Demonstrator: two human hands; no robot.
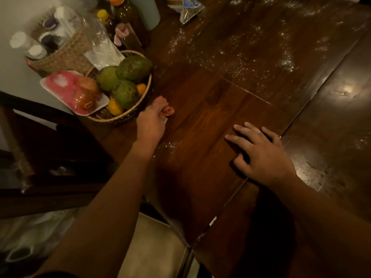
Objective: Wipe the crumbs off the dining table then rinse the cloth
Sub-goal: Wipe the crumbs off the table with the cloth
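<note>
My left hand [151, 122] grips a bunched pinkish cloth [167, 109] on the dark wooden dining table [210, 101], right beside the fruit basket. My right hand [261, 151] lies flat on the table with its fingers spread, holding nothing. White crumbs [251, 57] are scattered across the far part of the table. A small patch of crumbs [168, 146] lies just right of my left wrist.
A woven fruit basket [120, 117] with green and orange fruit and a tray of packed tomatoes [80, 95] sits at the left. Behind it stand a wicker basket of bottles [58, 57], oil bottles [126, 17] and a plastic bag [188, 13]. A dark chair [50, 137] is at the left edge.
</note>
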